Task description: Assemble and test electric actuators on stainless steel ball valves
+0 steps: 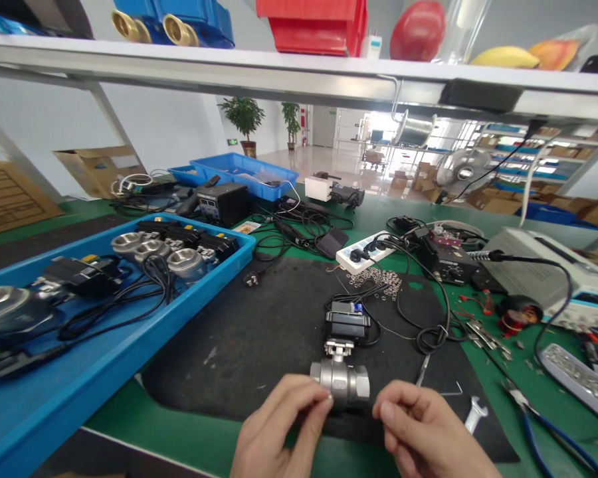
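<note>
A steel ball valve (pixel 339 380) with a black actuator box (pixel 347 323) on top lies on the black mat in front of me. At the valve's lower left is my left hand (pixel 284 425), thumb and forefinger pinched together; a tiny pale bit shows at the tips, too small to name. Just right of the valve, my right hand (pixel 423 425) has its fingers curled and the thumb pressed to the forefinger. What it holds, if anything, is hidden. Neither hand clearly grips the valve. Beyond the actuator lie several small metal nuts or rings (pixel 379 284).
A blue tray (pixel 129 362) with several valves and cables stands on the left. To the right lie a wrench (pixel 476 415), a hex key (pixel 453 388) and blue-handled pliers (pixel 528 418). Behind are a white power strip (pixel 361 252) and tangled cables. A shelf (pixel 299 73) spans overhead.
</note>
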A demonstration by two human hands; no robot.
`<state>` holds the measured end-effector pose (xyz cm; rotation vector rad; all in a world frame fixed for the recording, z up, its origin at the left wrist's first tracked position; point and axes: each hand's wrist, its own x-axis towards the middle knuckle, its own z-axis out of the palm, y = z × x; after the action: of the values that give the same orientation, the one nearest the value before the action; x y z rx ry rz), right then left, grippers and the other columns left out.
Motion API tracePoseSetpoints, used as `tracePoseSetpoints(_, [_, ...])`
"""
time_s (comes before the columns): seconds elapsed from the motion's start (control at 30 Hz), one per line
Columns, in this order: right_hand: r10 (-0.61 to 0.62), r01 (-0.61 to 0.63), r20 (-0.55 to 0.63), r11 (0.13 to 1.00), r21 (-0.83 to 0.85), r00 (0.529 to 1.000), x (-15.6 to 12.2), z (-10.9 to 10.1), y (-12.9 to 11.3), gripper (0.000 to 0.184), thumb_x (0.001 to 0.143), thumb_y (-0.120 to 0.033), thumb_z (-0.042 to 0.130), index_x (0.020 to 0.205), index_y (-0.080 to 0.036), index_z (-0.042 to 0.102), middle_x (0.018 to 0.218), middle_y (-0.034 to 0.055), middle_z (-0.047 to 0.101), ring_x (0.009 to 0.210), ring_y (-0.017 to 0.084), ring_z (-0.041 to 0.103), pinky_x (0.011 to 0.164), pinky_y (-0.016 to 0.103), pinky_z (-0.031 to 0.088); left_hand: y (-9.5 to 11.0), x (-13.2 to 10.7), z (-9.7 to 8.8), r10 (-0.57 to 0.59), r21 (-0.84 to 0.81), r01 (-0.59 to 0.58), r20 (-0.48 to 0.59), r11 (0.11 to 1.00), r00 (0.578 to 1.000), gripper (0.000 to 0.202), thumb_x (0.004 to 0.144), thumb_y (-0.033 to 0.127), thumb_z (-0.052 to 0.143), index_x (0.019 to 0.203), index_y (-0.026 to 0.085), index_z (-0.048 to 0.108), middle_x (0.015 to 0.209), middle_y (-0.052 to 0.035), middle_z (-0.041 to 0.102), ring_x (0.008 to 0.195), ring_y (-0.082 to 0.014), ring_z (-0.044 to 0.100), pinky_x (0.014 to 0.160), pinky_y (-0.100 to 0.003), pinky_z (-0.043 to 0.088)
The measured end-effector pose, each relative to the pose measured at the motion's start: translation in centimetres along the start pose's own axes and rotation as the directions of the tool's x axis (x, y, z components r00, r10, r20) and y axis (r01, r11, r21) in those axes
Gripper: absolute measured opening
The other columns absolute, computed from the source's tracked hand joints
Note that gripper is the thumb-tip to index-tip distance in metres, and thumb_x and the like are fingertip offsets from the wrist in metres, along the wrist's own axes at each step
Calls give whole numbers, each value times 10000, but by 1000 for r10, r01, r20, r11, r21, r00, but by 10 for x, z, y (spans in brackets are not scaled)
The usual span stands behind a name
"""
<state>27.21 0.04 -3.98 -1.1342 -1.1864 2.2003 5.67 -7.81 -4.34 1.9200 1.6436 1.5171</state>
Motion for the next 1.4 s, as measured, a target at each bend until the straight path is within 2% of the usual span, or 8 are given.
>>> tracePoseSetpoints(0.2, [-121,135,-103,980,143,987,-6,6,-21,478,712,-494,909,969,-136,724,771,14,632,506,19,459,471,154,351,-17,35,-1,-175,122,151,220,981,960,148,1058,225,491,1036,244,636,1006,-7,670,901,-152,657,807,-267,496])
tracePoseSetpoints(0.43, [-105,126,-117,975,184,988,-8,1,-23,442,729,-426,911,1024,-124,781,786,48,665,592,49,515,581,176,415,-26,53,-1,-166,345,51,313,937,935,125,1016,215,549,1004,237,671,978,-1,718,841,-166,689,721,-263,486])
tracePoseSetpoints(0.6, [-248,204,-177,951,-233,953,4,-3,-23,435,820,-473,822,1106,-149,768,765,55,706,647,107,592,595,198,456,-26,62,-5,-129,408,-32,361,912,923,107,949,166,631,990,230,706,961,4,745,811,-162,707,699,-251,485])
tracePoseSetpoints(0.73, [-530,359,-47,634,-686,847,24,0,-26,216,941,-397,695,943,-206,797,912,49,741,852,155,682,763,233,520,-28,71,-9,-62,412,-133,427,902,902,88,937,167,655,966,232,706,943,12,736,836,-160,706,708,-245,469])
tracePoseSetpoints(0.9, [-677,406,228,114,-907,700,45,8,-26,210,1021,-235,560,1033,-261,768,976,31,687,890,144,635,802,248,464,-31,80,-13,29,424,-282,512,860,858,57,968,212,641,950,230,692,917,8,707,828,-172,679,695,-274,430])
tracePoseSetpoints(1.1, [-649,346,347,-135,-929,678,49,7,-29,177,1006,-192,571,1027,-258,733,917,26,620,834,143,553,705,254,354,-32,85,-16,111,420,-422,590,804,800,95,1017,228,575,980,236,662,941,-4,675,802,-193,612,690,-313,384])
tracePoseSetpoints(1.27, [-605,310,434,-303,-901,668,47,2,-35,144,1026,-188,545,993,-230,679,952,27,606,864,160,511,691,289,297,-31,90,-24,274,314,-639,709,702,650,178,1065,204,474,1108,233,644,1080,-28,667,883,-192,603,740,-341,393])
tracePoseSetpoints(1.4, [-551,318,511,-412,-854,660,45,-1,-39,118,1039,-226,542,1069,-235,656,1001,24,617,880,178,488,686,315,277,-33,91,-28,317,305,-704,730,642,606,228,1068,180,446,1188,210,638,1050,-49,664,867,-201,596,748,-349,418])
